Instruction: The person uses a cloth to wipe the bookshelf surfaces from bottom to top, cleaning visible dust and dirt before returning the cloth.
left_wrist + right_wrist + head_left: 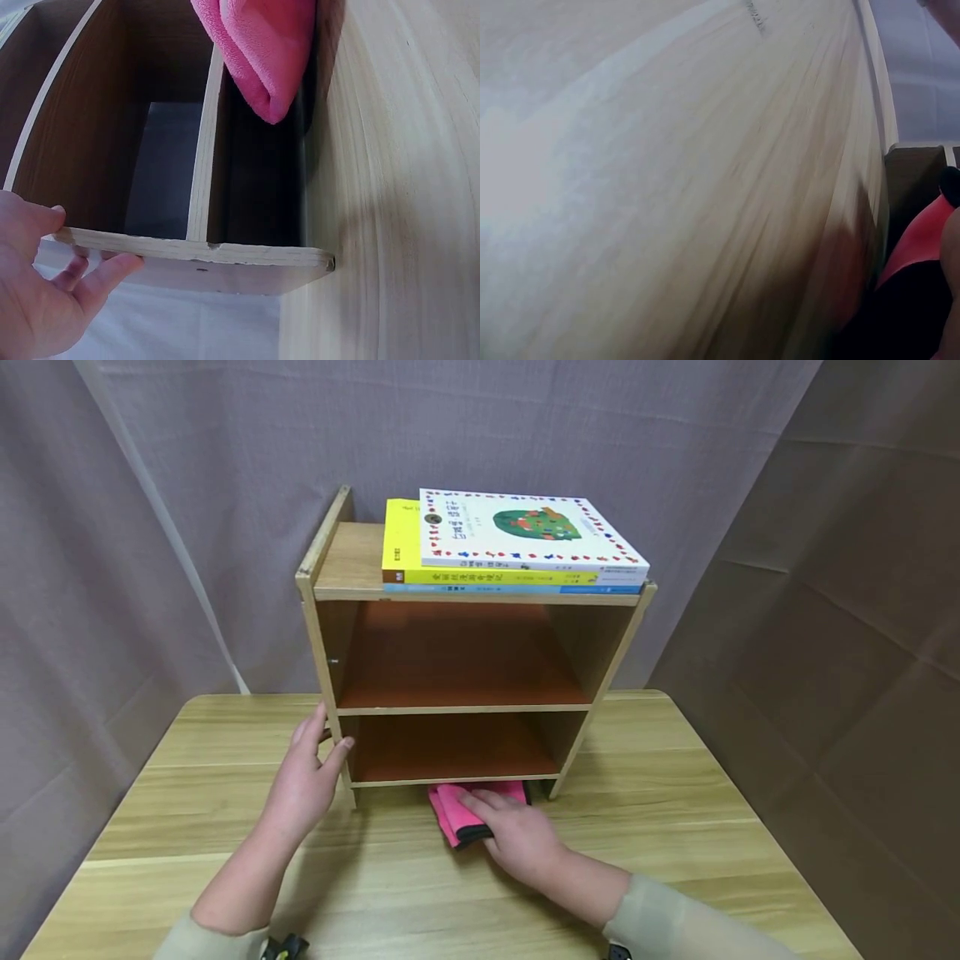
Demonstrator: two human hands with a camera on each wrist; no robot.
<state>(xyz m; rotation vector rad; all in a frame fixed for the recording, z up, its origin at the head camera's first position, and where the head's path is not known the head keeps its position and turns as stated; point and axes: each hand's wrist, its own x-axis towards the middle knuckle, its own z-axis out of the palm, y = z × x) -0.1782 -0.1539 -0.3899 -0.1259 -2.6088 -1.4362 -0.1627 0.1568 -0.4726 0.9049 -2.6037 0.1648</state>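
A small wooden bookshelf (465, 710) stands on the table. My left hand (300, 789) grips its left side panel (180, 250), thumb on the inner side at the front edge and fingers on the outer face. Low at the front, my right hand (521, 839) holds a folded pink cloth (447, 810) with black edging, fingers spread over its top and thumb hidden. The cloth lies partly under the bottom shelf board, in the gap above the tabletop. In the left wrist view the pink cloth (266, 60) overlaps that lowest opening; the right wrist view catches only a corner of it.
Several books (517, 539) lie stacked on the shelf's top board, a white one uppermost over yellow and blue ones. The wood-grain table (675, 827) reaches back to a grey curtain (225, 485). A brown curtain (847, 568) hangs along the right.
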